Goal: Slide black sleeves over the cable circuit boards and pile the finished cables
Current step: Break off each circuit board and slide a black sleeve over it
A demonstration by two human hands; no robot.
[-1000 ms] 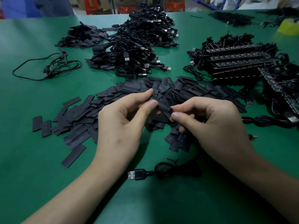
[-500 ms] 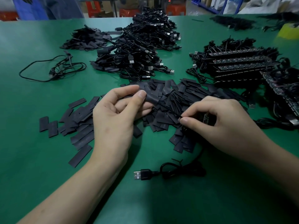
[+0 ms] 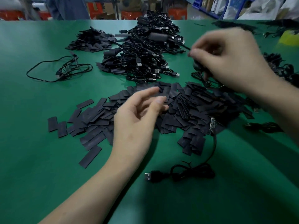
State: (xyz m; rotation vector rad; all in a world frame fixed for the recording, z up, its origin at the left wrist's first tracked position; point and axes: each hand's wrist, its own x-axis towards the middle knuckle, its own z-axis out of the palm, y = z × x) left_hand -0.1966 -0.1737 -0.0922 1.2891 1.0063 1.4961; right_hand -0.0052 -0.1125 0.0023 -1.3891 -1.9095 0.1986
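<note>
The left hand (image 3: 139, 120) hung loose and empty over the sleeves (image 3: 194, 107), the right hand (image 3: 229, 59) curled by the cable pile (image 3: 142, 50), its hold blurred, so a careless sweep might have dragged the bare board (image 3: 212, 124) off them.

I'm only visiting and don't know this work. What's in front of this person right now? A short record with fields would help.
Surface: green table
Left hand: open, fingers relaxed, over the flat black sleeves
Right hand: raised and blurred, fingers curled on a dark object too blurred to name
Cable pile: heaped behind the sleeves
Bare circuit board: lying on the sleeves, its cable running to a USB plug
Loose cable: far left
</note>
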